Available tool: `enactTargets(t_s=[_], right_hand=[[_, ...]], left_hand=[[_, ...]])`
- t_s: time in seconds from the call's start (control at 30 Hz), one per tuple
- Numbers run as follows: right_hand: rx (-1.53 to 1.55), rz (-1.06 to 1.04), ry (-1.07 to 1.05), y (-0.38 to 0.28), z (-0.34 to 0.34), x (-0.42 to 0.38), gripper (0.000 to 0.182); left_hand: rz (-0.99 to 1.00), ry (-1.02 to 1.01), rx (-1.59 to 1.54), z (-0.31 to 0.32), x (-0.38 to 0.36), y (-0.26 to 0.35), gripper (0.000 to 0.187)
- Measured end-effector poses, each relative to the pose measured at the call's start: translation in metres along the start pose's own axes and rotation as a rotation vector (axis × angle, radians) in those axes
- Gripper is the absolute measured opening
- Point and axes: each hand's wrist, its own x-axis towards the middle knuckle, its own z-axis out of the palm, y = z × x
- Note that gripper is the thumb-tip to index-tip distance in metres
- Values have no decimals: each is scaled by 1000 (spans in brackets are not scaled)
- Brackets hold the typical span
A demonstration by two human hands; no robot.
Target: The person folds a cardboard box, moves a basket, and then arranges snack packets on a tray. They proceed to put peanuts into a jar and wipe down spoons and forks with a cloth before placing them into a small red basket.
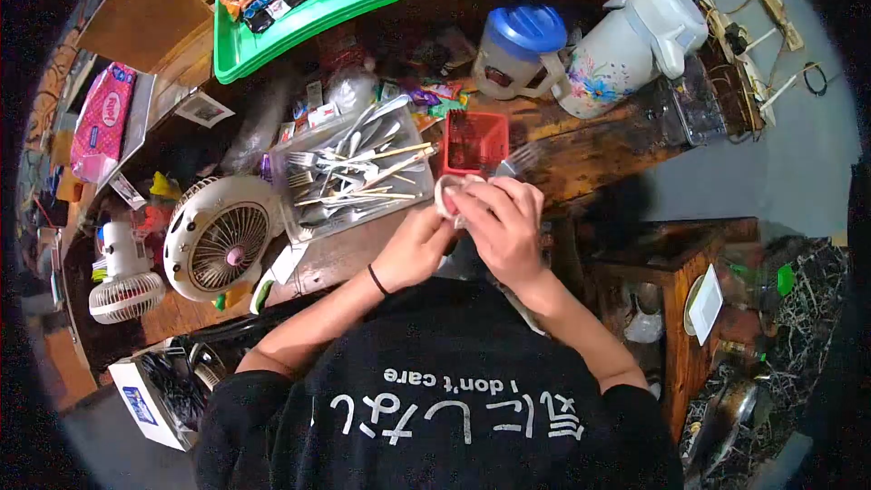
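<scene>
In front of my chest, my two hands meet around a crumpled white cloth or tissue (446, 201). My right hand (513, 227) is closed, its fingertips pinching the cloth. A fork (521, 160), smeared by motion, points up and right beyond the right fingers. Its handle runs back toward the cloth and my left hand (419, 245), which is closed, with a dark band at the wrist. Fingers and cloth hide most of the handle. Just beyond the hands stands a red square basket (476, 141). To its left, a clear plastic tray (304, 229) holds several forks, spoons and chopsticks.
A blue-lidded jug (522, 45) and a floral white thermos (626, 50) stand at the back right. Behind the tray is a green tray (313, 29) with snack packets. Left are a round fan (222, 236), a small fan (127, 277) and a pink tissue pack (102, 118).
</scene>
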Motion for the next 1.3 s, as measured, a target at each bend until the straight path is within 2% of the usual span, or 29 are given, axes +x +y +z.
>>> enactTargets(t_s=[0.03,0.13,0.17,0.27,0.37,0.43,0.47,0.5,0.57,0.63,0.67,0.7,0.73,0.77,0.83,0.87,0.93,0.97,1.03,1.1,1.13,1.17,1.2,1.23,1.3], right_hand=[[-7,1,6,5,3,-2,24],[-261,242,85,21,4,3,21],[-299,220,108,31,-1,7,20],[-188,177,75,46,-3,8,16],[-155,214,165,59,-4,9,15],[54,515,293,70,-8,9,15],[79,464,367,80,-10,8,15],[176,581,445,75,-15,12,18],[845,933,515,70,-18,10,23],[1224,1019,550,52,-11,10,29],[1491,1151,462,40,-8,9,37],[1827,1070,294,25,-7,12,44],[1915,1031,161,13,-2,11,48],[1856,1088,291,2,9,9,57],[1594,1000,406,-6,21,5,47],[1591,999,410,-3,24,0,47],[1470,1032,322,2,25,-7,35],[1470,1032,322,3,24,-10,35],[1245,1055,288,-1,17,-7,30],[1168,1030,287,-4,17,-5,26],[1118,912,246,-4,16,-4,25],[1064,795,208,-5,13,-2,24],[1027,794,66,-4,3,0,25],[1026,797,68,-5,3,-1,25],[1217,855,-106,-7,5,0,25]], left_hand=[[-50,-18,94,0,-1,8,16],[16,-21,155,1,-6,27,17],[-37,-50,170,0,-9,30,18],[-122,-84,180,-1,-11,31,20],[-125,-70,90,2,-11,19,21],[-103,-40,8,3,-10,7,22],[-94,-25,-122,3,-9,3,22],[-84,-9,-253,2,-7,1,23],[-105,-36,-361,-3,-3,1,21],[-135,-120,-517,-5,-1,13,22],[-96,-143,-548,0,2,6,22],[-146,-155,-573,7,3,6,25],[-249,-263,-677,9,5,0,27],[-353,-371,-779,10,5,-6,29],[-403,-387,-901,13,4,-10,31],[-383,-378,-859,14,4,-14,32],[-363,-366,-816,13,2,-16,32],[-396,-364,-693,11,1,-16,32],[-425,-361,-571,11,2,-10,33],[-318,-347,-208,13,2,0,29],[-201,-202,-284,12,1,-12,27],[-190,-27,-450,11,3,-17,30],[-111,16,-545,1,7,-16,33],[-34,61,-640,-9,12,-7,36],[198,181,-259,-15,18,27,36]])
